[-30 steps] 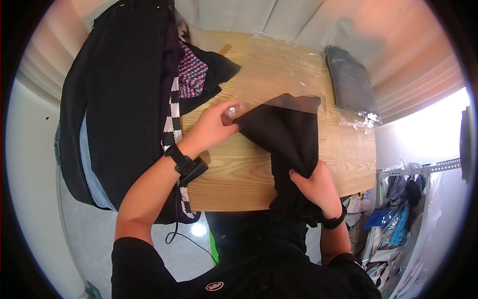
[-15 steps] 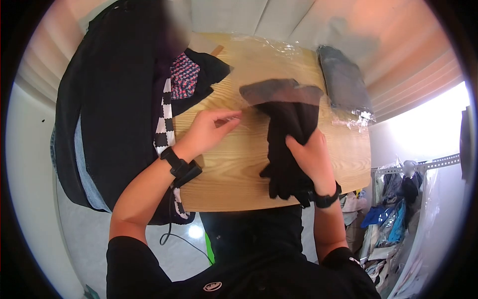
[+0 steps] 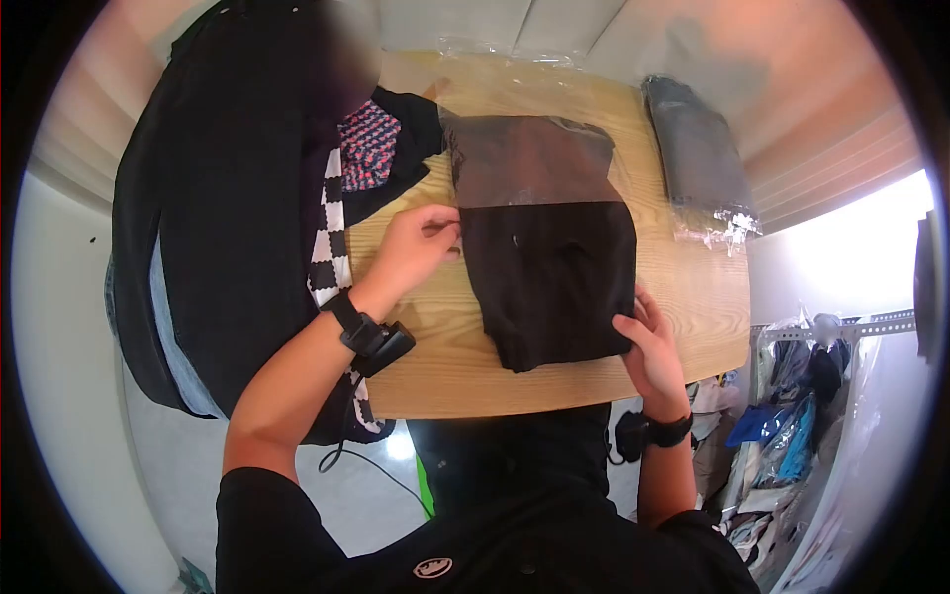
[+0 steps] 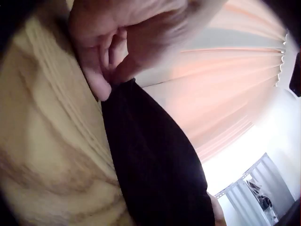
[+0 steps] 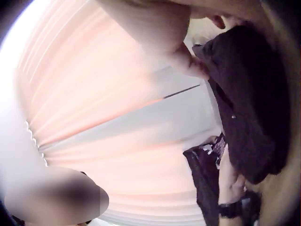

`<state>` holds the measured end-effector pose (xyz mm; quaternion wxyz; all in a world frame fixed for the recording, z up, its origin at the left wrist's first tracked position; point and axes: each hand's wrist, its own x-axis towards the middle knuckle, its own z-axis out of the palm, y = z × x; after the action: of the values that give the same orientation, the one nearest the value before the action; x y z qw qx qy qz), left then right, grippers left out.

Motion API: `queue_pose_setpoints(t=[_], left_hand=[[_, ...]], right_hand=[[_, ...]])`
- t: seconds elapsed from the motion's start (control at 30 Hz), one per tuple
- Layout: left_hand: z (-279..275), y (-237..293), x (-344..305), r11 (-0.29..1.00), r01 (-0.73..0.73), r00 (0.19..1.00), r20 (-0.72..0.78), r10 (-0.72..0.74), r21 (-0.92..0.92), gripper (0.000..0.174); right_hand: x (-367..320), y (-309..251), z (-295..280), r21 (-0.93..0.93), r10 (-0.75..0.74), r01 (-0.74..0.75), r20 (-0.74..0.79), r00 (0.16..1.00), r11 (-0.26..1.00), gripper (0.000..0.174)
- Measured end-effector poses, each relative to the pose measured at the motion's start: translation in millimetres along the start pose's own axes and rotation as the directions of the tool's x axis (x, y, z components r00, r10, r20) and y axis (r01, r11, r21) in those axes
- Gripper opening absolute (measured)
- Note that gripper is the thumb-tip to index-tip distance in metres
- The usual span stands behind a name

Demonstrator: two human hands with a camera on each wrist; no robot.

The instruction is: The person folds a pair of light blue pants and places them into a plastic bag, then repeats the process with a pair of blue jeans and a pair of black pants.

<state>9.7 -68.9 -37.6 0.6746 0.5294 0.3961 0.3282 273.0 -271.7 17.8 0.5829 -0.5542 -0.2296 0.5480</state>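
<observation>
A folded black garment lies over the wooden table in the head view. Above a straight line across it, its upper part looks paler and brownish, as if under thin film. My left hand pinches its left edge, and the left wrist view shows thumb and fingertips meeting on the black cloth. At the lower right edge my right hand grips the cloth, thumb on top and fingers round the side. In the right wrist view the garment hangs down beyond the thumb.
Left of the garment rises a big heap of dark clothes, with a patterned pink and blue cloth beside it. Clear plastic film lies at the table's back. A bagged grey garment lies at the back right. Bagged clothes fill the right side below.
The garment has gone from bunched and folded over to spread flat. My left hand, earlier apart from it, now pinches its edge; the right hand has moved to its lower right edge.
</observation>
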Motion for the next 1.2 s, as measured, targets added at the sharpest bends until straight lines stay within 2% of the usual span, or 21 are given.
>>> queue_pose_setpoints(t=[0.03,0.13,0.23,0.27,0.33,0.4,0.43,0.53,0.6,0.63,0.7,0.73,0.83,1.0,1.1,1.13,1.2], left_hand=[[0.6,-2.3,0.4,0.999,-0.013,1.000,-0.013,0.013,-0.029,0.023],[1.4,-2.3,0.6,0.996,-0.037,0.998,-0.052,0.041,0.080,0.025],[4.3,0.1,-0.3,1.000,-0.005,0.995,-0.096,0.002,-0.027,0.029],[4.5,3.0,-1.7,0.997,0.040,0.997,-0.061,-0.044,-0.072,0.030],[4.1,10.5,-6.5,0.978,0.135,0.991,0.007,-0.135,-0.159,0.032],[3.7,16.6,-7.7,0.957,0.195,0.975,0.149,-0.165,-0.214,0.036],[3.1,18.4,-7.7,0.945,0.225,0.960,0.218,-0.174,-0.239,0.038],[1.8,15.8,-9.2,0.975,0.194,0.966,0.194,-0.171,-0.106,0.040],[7.4,12.6,-13.5,0.966,0.151,0.971,0.214,-0.105,-0.209,0.040],[11.6,11.2,-15.2,0.957,0.129,0.972,0.223,-0.070,-0.261,0.041],[18.8,11.6,-18.3,0.875,0.239,0.950,0.289,-0.121,-0.420,0.040],[22.5,12.7,-20.1,0.820,0.292,0.936,0.322,-0.140,-0.492,0.040],[36.8,15.6,-26.3,0.754,0.439,0.893,0.332,-0.304,-0.488,0.039],[37.6,20.1,-32.1,0.762,0.455,0.888,0.299,-0.349,-0.462,0.039],[42.0,31.4,-31.4,0.743,0.482,0.876,0.245,-0.415,-0.465,0.038],[44.6,36.0,-34.1,0.730,0.495,0.868,0.226,-0.443,-0.471,0.038],[38.8,20.3,-28.3,0.718,0.473,0.881,0.287,-0.377,-0.510,0.037]], right_hand=[[-6.3,-2.5,3.0,0.119,0.061,-0.062,0.018,0.998,0.991,0.068],[-20.1,1.6,10.7,0.261,0.154,-0.143,-0.024,0.988,0.955,0.061],[-32.5,-8.5,37.2,0.315,0.240,-0.242,0.047,0.970,0.918,0.051],[-34.2,-1.6,38.4,0.328,0.284,-0.290,0.067,0.957,0.899,0.038],[-28.5,12.0,38.8,0.397,0.404,-0.403,0.085,0.911,0.824,0.032],[-25.1,17.6,47.5,0.496,0.488,-0.465,0.092,0.868,0.733,0.025],[-23.5,19.6,51.6,0.546,0.453,-0.433,0.106,0.885,0.718,0.026],[-18.4,23.7,57.3,0.659,0.346,-0.371,0.175,0.922,0.654,0.031],[-17.2,20.6,52.7,0.698,0.266,-0.365,0.252,0.931,0.616,0.038],[-15.5,20.3,52.5,0.694,0.213,-0.338,0.264,0.941,0.636,0.038],[-11.3,19.7,53.0,0.687,0.106,-0.283,0.288,0.952,0.670,0.040],[-9.9,18.4,56.1,0.706,0.094,-0.270,0.278,0.956,0.655,0.040],[-5.9,19.8,67.1,0.749,0.060,-0.257,0.280,0.958,0.611,0.042],[2.2,31.3,64.0,0.737,0.059,-0.302,0.336,0.940,0.605,0.044],[3.9,31.0,64.5,0.712,0.078,-0.192,0.190,0.979,0.675,0.045],[4.6,29.5,62.7,0.720,0.070,-0.181,0.182,0.981,0.670,0.046],[12.7,23.3,60.7,0.740,0.046,-0.157,0.168,0.985,0.654,0.047]])
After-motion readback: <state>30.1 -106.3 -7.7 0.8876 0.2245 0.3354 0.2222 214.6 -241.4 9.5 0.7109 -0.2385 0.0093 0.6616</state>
